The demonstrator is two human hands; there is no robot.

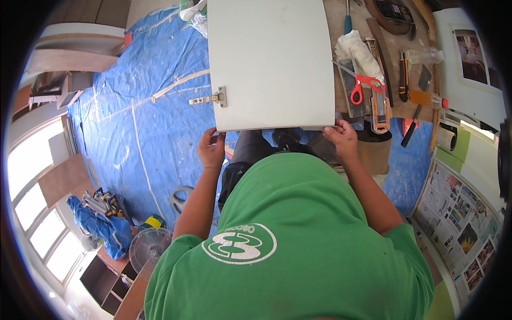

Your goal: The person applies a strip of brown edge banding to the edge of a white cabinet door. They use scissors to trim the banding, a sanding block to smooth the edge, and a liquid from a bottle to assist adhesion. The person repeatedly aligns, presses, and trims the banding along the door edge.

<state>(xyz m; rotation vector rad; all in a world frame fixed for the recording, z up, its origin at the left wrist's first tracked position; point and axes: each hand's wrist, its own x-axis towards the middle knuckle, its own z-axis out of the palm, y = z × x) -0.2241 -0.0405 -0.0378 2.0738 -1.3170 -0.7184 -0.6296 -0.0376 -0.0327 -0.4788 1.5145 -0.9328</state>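
A white panel [269, 61] lies in front of me, a metal hinge [222, 97] fixed near its left edge. My left hand [212, 146] pinches the panel's near left corner, and my right hand [343, 138] pinches the near right corner. Right of the panel, on a worn board [400, 109], are red scissors [358, 88], a white crumpled bundle [353, 49], an orange utility knife [403, 77], a blade tool in orange packaging [380, 112], a black-handled tool [412, 128] and bottles [425, 55].
Blue sheeting [136, 144] with tape strips covers the floor. A fan [150, 249], bagged tools [106, 218] and shelving [104, 280] stand at lower left. A newspaper-covered board [456, 224] leans at right.
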